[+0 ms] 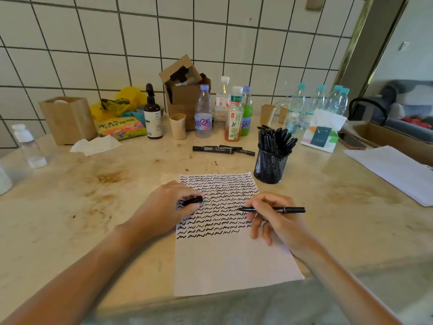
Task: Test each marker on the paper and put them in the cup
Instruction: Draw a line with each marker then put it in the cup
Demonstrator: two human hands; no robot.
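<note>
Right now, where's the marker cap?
In the head view the cap is pinched in the left hand, over the left edge of the scribbled paper, opposite the uncapped marker in the right hand.

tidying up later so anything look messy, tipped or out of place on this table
Brown stains blotch the table left of the paper. A cardboard box at the back gapes open, its flap tilted. Crumpled tissue lies loose beside the paper bag. A few markers lie outside the mesh cup.

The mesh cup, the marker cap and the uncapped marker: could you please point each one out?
mesh cup [269,168], head view, front wall.
marker cap [194,201], head view, exposed middle.
uncapped marker [290,209], head view, rear barrel.
</note>
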